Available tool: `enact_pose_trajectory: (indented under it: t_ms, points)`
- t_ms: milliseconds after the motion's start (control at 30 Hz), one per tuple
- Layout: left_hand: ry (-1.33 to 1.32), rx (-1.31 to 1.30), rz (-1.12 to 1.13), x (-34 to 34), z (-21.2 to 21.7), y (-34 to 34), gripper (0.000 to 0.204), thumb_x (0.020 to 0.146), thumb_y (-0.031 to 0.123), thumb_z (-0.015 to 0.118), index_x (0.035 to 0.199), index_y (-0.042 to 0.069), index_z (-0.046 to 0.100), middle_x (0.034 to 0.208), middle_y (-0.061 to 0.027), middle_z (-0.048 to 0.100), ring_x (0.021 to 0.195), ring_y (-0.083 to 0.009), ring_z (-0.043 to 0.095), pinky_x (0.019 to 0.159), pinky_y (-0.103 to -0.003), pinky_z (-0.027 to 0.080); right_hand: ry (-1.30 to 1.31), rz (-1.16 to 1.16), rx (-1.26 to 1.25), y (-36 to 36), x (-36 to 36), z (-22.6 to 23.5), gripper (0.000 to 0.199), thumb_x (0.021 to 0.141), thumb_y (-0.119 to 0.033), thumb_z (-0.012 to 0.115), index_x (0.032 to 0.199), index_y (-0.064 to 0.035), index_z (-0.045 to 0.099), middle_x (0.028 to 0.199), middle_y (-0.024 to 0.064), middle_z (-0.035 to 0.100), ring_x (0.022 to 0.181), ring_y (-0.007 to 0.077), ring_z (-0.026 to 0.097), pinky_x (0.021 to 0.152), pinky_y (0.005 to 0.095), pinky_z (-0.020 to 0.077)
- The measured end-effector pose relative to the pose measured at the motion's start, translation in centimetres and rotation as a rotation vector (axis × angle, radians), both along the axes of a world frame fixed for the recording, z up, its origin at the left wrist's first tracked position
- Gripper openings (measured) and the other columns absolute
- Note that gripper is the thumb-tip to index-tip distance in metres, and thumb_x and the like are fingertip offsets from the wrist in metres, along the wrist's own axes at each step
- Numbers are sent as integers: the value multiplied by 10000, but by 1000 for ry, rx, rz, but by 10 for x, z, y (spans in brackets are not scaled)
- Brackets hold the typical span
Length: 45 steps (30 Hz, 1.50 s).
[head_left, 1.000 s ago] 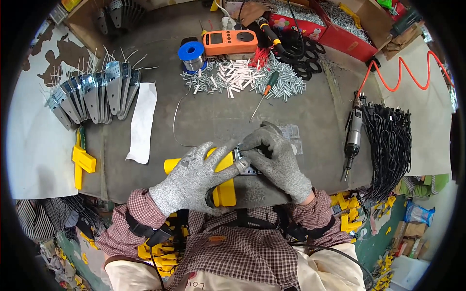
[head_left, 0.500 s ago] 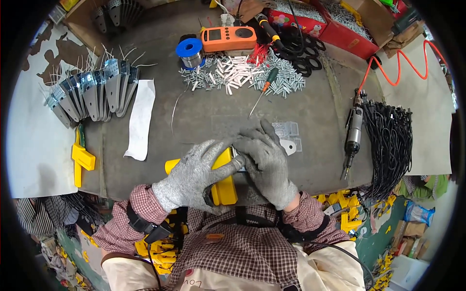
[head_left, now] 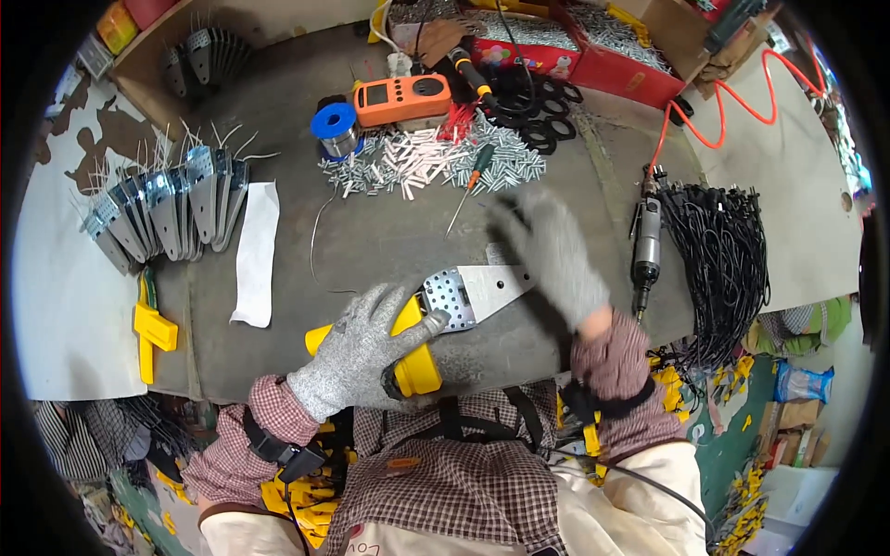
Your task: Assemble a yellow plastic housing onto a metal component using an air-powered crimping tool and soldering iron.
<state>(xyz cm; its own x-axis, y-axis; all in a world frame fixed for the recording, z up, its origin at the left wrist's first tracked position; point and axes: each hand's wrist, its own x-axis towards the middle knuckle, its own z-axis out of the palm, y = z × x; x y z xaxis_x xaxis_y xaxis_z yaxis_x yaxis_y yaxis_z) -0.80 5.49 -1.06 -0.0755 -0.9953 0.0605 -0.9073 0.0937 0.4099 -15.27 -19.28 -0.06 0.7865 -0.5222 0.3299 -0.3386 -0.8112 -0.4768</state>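
Note:
My left hand (head_left: 363,350), in a grey glove, is closed around the yellow handle of a tool (head_left: 414,363) lying near the bench's front edge. A flat silver metal blade (head_left: 475,289) with a perforated base sticks out of that handle toward the right. My right hand (head_left: 553,250), also gloved, is blurred with fingers spread, raised above the bench just right of the blade tip and holding nothing. It hovers between the blade and a grey pneumatic screwdriver (head_left: 646,243).
A pile of small white and silver parts (head_left: 422,159), a screwdriver (head_left: 470,183), a solder spool (head_left: 334,127) and an orange meter (head_left: 402,98) lie at the back. Metal blades with wires (head_left: 167,211) stand left beside a white strip (head_left: 255,252). Black cable bundle (head_left: 728,259) lies right.
My right hand has let go of the metal blade and lifted away to the right and back. My left hand keeps its hold on the yellow handle, and the blade now shows fully.

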Motion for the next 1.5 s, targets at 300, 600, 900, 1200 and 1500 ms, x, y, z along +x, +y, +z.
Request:
enact_pose_trajectory:
  t_ms: [300, 600, 900, 1200, 1500]
  points:
    - [-13, 44, -4, -2, 5, -2, 1051, 509, 501, 898, 1445, 206, 520, 1535, -253, 319, 1337, -501, 387, 1115, -603, 328, 420, -151, -73, -58, 26, -12, 303, 847, -247, 705, 965, 27, 651, 949, 267, 676, 922, 436, 664, 828, 517, 533]
    - [8, 42, 21, -2, 4, -4, 1190, 515, 516, 893, 1513, 109, 389, 1525, -240, 339, 1351, -471, 388, 1120, -583, 331, 228, -154, -100, -52, 12, -6, 257, 833, -152, 689, 1021, 15, 635, 976, 254, 685, 928, 425, 678, 807, 493, 550]
    - [49, 33, 46, -1, 0, 0, 1231, 522, 525, 895, 1529, 77, 346, 1517, -234, 357, 1345, -454, 404, 1100, -562, 353, -130, 395, 305, 74, -27, -11, 207, 744, -52, 704, 945, -88, 668, 927, 72, 634, 997, 291, 594, 1004, 437, 441]
    - [142, -35, 102, -11, -3, -2, 1190, 546, 526, 894, 1525, 94, 374, 1518, -252, 358, 1332, -472, 422, 1119, -575, 342, -249, 206, 195, 107, -32, -23, 247, 742, 23, 724, 963, -75, 675, 1089, 123, 683, 1126, 323, 633, 1133, 505, 382]
    - [27, -42, 91, -14, -2, 0, 1002, 579, 538, 874, 1464, 261, 497, 1497, -270, 368, 1309, -509, 426, 1074, -603, 383, 38, -207, 83, 47, -71, 6, 446, 796, -92, 728, 1212, -1, 596, 1245, 196, 589, 1153, 384, 555, 1053, 530, 409]
